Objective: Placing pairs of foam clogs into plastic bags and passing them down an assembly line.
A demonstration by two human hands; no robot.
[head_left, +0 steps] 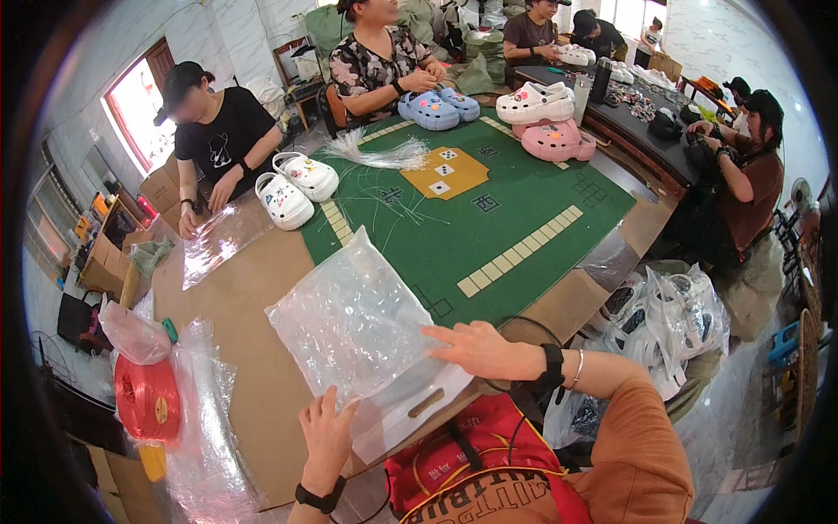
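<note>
A clear plastic bag (340, 314) lies flat on the table in front of me, its near end a white strip with an oval handle hole (426, 403). My left hand (325, 437) is at the bag's near left corner, fingers apart and fingertips at the plastic. My right hand (478, 348) rests on the bag's right side, its fingers stretched out over the plastic. Neither hand shows a grip on anything. Beyond the bag stands a pair of white clogs (297, 188) with coloured charms.
A green mat (541, 231) carries thin clear strands (380, 150), blue clogs (436, 108), and white clogs (534, 103) on pink ones (559, 140). Red twine (147, 397) and plastic sheets (205, 410) lie left. Bagged shoes (663, 319) stand right. Several co-workers sit around.
</note>
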